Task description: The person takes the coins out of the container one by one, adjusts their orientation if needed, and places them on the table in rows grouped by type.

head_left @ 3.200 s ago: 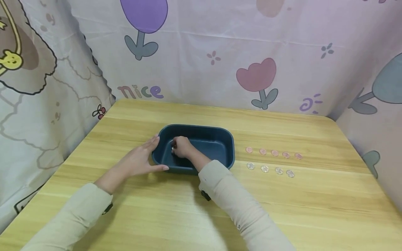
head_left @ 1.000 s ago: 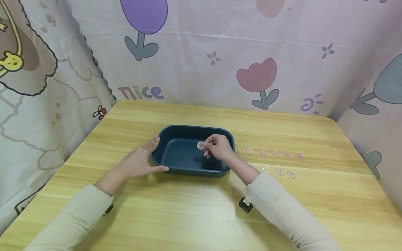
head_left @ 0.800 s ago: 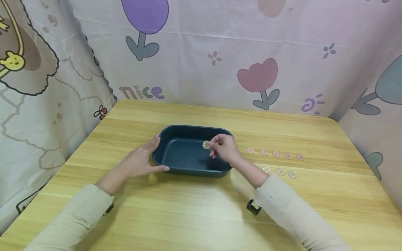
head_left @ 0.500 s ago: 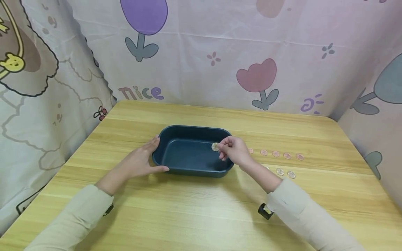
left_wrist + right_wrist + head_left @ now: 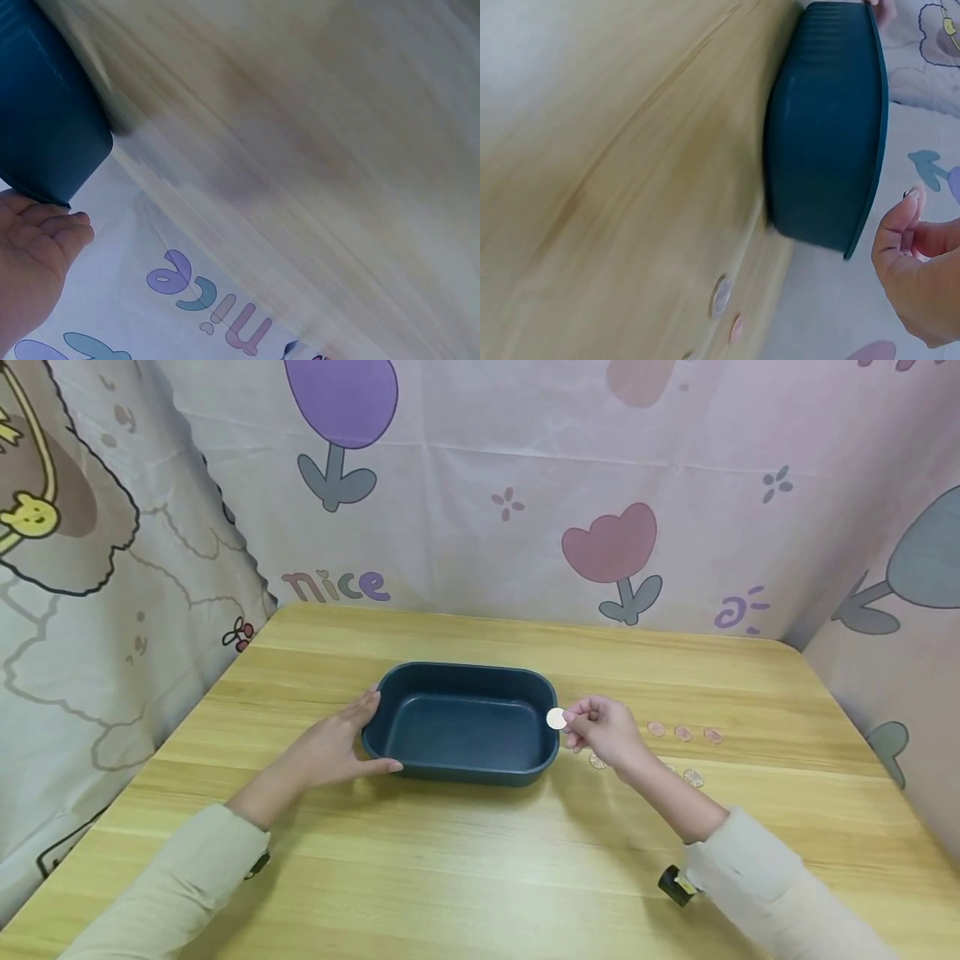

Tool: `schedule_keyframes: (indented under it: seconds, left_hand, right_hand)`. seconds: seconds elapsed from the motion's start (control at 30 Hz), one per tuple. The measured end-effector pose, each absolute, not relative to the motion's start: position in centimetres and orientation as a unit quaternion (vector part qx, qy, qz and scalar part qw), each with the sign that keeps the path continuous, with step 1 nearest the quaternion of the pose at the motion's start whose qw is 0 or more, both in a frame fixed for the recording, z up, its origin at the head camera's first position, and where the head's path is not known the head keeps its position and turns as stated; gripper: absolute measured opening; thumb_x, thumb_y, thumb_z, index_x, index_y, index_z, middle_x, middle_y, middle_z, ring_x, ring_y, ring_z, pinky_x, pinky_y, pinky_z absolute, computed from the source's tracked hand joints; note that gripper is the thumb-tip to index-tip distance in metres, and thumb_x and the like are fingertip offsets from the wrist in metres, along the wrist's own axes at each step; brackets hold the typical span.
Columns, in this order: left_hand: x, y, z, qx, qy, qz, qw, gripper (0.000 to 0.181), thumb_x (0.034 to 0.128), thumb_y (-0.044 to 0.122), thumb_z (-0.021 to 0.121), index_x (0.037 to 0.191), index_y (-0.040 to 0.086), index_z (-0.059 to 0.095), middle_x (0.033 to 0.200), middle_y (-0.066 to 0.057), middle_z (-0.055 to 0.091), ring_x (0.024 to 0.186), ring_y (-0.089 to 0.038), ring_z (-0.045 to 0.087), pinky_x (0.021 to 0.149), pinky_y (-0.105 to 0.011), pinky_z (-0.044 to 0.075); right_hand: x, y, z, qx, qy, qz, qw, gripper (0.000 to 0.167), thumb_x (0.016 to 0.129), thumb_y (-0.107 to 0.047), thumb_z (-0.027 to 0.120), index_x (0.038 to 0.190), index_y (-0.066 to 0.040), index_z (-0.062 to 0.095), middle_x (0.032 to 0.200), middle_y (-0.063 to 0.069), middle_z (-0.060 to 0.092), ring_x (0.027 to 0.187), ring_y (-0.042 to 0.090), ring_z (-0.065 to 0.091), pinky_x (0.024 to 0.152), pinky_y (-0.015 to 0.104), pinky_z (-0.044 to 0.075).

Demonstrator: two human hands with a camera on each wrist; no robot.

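A dark blue oblong plastic tub (image 5: 465, 774) stands on the table. My left hand (image 5: 330, 743) rests spread against its left end, fingers at the side and thumb along the front rim. My right hand (image 5: 607, 731) pinches a shiny coin (image 5: 556, 718) between thumb and fingertip, at the tub's right rim. In the right wrist view, that hand (image 5: 915, 262) is beside the tub (image 5: 825, 135), and only an edge of the coin shows. The left wrist view shows my left fingers (image 5: 52, 225) at the tub's rim.
Copper-coloured coins (image 5: 682, 733) lie in a row right of the tub. Silver coins (image 5: 693, 777) form a nearer row, partly hidden by my right hand and wrist. A patterned curtain (image 5: 480, 527) hangs behind the wooden table (image 5: 420, 877).
My right hand was down in the tub, came up pinching the coin, and has moved right with it to the right rim. The left hand and the tub have stayed put.
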State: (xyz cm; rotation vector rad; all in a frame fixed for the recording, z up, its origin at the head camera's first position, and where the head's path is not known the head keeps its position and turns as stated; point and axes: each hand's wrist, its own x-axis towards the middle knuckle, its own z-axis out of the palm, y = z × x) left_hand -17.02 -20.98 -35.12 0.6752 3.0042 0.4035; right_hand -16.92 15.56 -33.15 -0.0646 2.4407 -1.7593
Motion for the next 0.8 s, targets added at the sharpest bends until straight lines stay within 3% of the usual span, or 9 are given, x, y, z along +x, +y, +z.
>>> schedule_keyframes:
  seconds: [0.27,0.8]
  left_hand:
    - [-17.0,-21.2,-35.3,0.210,0.969,0.130,0.016,0.110,0.0731,0.068,0.060,0.146,-0.003,0.019,0.153,-0.020,0.017,0.137,-0.041,0.026,0.107,-0.055,0.032]
    - [-17.1,-21.0,-35.3,0.218,0.967,0.132,0.015,0.110,0.0737,0.068,0.059,0.145,-0.004,0.019,0.153,-0.021,0.017,0.138,-0.040,0.026,0.108,-0.054,0.030]
  right_hand:
    - [-16.2,18.2,-33.3,-0.011,0.816,-0.573,0.073,0.018,0.093,-0.004,0.051,0.099,0.013,0.051,0.070,-0.003,0.058,0.057,0.002,0.057,0.058,0.017,0.053]
    - [-14.4,25.4,-33.9,0.016,0.856,-0.511,0.070,0.027,0.096,-0.010,0.048,0.107,0.015,0.048,0.080,0.002,0.060,0.065,0.002,0.058,0.063,0.018,0.054]
